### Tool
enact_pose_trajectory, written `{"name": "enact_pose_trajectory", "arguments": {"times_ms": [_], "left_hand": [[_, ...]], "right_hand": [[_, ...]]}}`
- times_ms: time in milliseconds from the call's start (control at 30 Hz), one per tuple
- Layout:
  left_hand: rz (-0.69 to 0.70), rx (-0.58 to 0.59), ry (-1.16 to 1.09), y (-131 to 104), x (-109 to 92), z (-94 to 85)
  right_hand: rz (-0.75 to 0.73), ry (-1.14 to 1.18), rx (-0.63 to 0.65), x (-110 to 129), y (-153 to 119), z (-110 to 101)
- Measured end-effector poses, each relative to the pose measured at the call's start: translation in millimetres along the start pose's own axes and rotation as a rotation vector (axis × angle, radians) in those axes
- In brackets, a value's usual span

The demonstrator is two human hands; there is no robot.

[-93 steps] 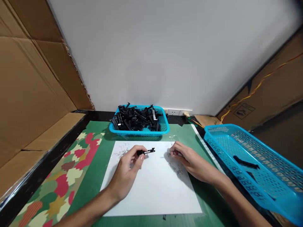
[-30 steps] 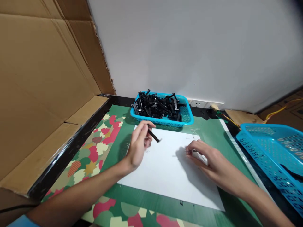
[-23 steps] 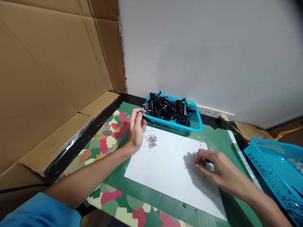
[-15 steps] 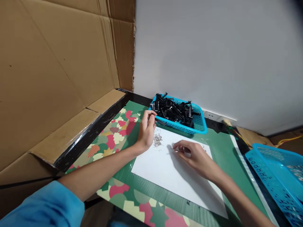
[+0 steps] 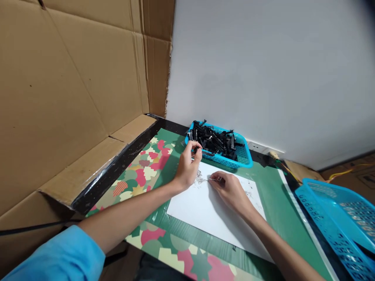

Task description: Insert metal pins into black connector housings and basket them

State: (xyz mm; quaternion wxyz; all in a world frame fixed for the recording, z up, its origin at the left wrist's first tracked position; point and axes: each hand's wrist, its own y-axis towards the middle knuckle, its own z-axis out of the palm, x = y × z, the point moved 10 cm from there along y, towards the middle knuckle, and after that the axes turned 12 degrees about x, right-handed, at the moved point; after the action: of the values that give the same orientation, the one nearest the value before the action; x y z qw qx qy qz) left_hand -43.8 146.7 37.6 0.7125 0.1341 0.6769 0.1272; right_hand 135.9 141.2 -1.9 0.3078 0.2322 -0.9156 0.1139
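Observation:
My left hand (image 5: 189, 166) is closed, thumb against fingers, on a small black plastic piece (image 5: 207, 153) at the near side of the blue basket (image 5: 246, 158). My right hand (image 5: 230, 190) pinches a thin silvery tool (image 5: 215, 179) just above the white sheet (image 5: 190, 210). The tool's tip points left, toward a heap of tiny silvery metal parts (image 5: 200, 178), and its exact kind is too small to make out. Many black plastic pieces (image 5: 216, 138) fill the blue basket behind my hands.
A second blue basket (image 5: 319, 210) stands at the right. The sheet lies on a green mat (image 5: 272, 187) with a patterned border (image 5: 143, 168). Cardboard (image 5: 73, 78) walls off the left, and a white wall (image 5: 263, 70) rises behind. A socket strip (image 5: 258, 146) lies along the wall.
My right hand has moved left toward the heap of metal parts, and its thin tool shows more clearly. My left hand's fingers have curled, with the black piece showing. The view has shifted slightly.

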Motion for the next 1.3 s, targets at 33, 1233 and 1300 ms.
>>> {"name": "enact_pose_trajectory", "arguments": {"times_ms": [33,1233,1300], "left_hand": [[0.007,0.005,0.001,-1,-1,1.2],[-0.087,0.233,0.087,-16,19,29.4],[-0.093,0.236,0.076,-16,20,29.6]], "right_hand": [[0.0,-0.004,-0.014,-2,-3,-1],[-0.103,0.191,-0.038,9,-12,4],[-0.096,0.233,-0.031,9,-13,6]]}}
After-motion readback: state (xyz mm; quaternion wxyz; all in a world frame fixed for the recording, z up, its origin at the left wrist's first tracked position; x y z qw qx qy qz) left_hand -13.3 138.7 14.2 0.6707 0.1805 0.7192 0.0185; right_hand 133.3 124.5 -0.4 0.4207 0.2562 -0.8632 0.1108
